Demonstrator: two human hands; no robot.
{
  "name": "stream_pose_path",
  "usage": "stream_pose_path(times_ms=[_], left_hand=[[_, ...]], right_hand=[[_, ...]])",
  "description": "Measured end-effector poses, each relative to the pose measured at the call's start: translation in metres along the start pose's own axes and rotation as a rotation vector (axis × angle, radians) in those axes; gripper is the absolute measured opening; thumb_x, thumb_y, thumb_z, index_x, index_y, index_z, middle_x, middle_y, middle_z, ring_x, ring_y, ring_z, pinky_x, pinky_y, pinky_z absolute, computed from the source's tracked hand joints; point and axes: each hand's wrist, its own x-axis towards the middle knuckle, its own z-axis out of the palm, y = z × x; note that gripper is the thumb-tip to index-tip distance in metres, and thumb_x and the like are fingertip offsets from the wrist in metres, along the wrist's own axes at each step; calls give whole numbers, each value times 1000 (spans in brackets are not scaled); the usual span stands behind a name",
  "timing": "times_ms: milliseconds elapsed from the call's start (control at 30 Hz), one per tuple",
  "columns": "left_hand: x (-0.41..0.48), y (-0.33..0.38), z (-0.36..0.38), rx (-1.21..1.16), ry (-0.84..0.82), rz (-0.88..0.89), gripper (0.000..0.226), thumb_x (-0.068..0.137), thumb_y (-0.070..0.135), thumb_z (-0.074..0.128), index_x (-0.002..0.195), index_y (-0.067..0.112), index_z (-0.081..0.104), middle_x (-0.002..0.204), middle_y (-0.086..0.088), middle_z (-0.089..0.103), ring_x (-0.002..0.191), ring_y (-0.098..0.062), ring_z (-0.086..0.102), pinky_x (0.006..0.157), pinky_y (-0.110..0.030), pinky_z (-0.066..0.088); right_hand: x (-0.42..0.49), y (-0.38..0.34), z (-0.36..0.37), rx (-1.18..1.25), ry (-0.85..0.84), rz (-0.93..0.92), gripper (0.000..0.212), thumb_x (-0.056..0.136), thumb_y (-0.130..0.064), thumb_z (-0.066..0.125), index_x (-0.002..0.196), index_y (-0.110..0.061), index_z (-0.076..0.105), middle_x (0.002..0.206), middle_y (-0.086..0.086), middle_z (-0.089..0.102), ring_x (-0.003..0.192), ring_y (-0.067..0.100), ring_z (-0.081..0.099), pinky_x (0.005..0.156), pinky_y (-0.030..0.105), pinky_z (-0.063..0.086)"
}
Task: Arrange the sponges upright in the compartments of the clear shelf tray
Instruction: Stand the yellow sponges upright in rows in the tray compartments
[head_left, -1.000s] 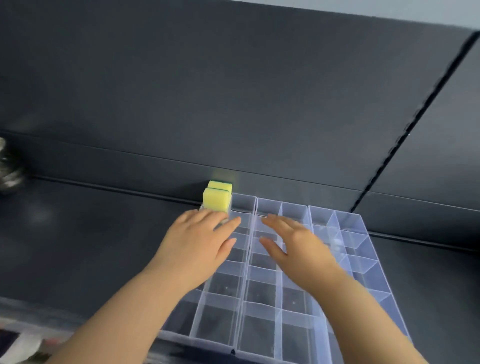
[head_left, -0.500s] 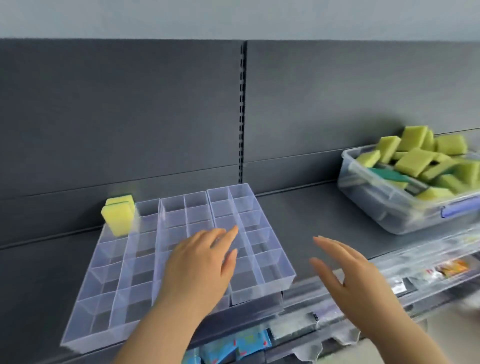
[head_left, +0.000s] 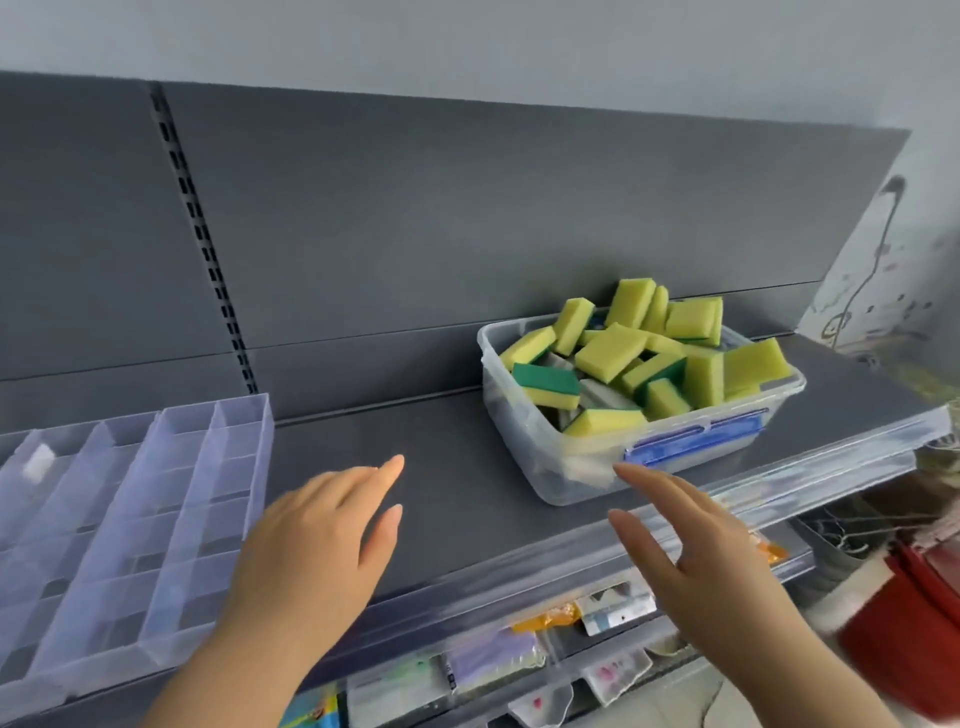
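The clear compartment tray (head_left: 156, 499) lies on the dark shelf at the left, partly cut off by the frame edge; no sponge shows in its visible compartments. A clear plastic bin (head_left: 524, 441) at centre right holds several yellow-and-green sponges (head_left: 610, 351) piled loosely. My left hand (head_left: 317, 545) hovers flat over the shelf just right of the tray, fingers straight, holding nothing. My right hand (head_left: 691, 551) is stretched out in front of the bin's near corner, fingers straight and empty.
The grey shelf (head_left: 436, 467) has a clear price strip along its front edge. Below it sit packaged goods (head_left: 493, 660). A red object (head_left: 909, 618) is at the lower right. Behind stands a dark back panel with a slotted upright (head_left: 202, 234).
The view has swung right: the tray slid to the left edge and the sponge bin came to centre. Both hands left the tray and moved right toward the bin, still empty.
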Motion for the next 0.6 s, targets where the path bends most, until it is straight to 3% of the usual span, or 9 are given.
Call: stream_pose_path(times_ms=[100,167,333,433,600], left_hand=[[13,34,23,-9,-40,-5,47,87,40,35,119,21,64,98,10,69,84,-12,66,60,-26,51],[27,51,32,-6,-39,2,47,88,40,35,120,21,64,99,11,68,87,-12,65,62,-28,52],[77,77,55,-9,59,-16,46,87,38,38,122,21,63,104,10,67,97,-7,49,62,-28,50],[116,87,78,-52,124,-4,45,88,36,39,123,19,62,106,8,66,97,-6,49,62,-28,49],[188,105,112,-97,117,44,43,88,34,40,122,18,62,105,5,66,92,-13,59,63,-29,51]], right_hand=[[25,38,-28,3,3,-64,53,83,-62,40,130,-39,45,126,-25,45,104,-4,51,87,16,34],[45,55,-39,30,16,-86,52,83,-61,42,129,-36,48,124,-26,47,92,-10,50,85,15,35],[102,91,-47,145,30,-113,48,79,-50,44,125,-35,50,109,-40,40,93,-23,44,77,-6,29],[134,114,-47,165,59,-143,44,78,-53,44,120,-40,50,108,-37,46,102,-24,41,79,-6,30],[181,151,-62,174,112,-143,36,78,-41,52,113,-36,53,102,-32,49,96,-25,43,74,-5,33]])
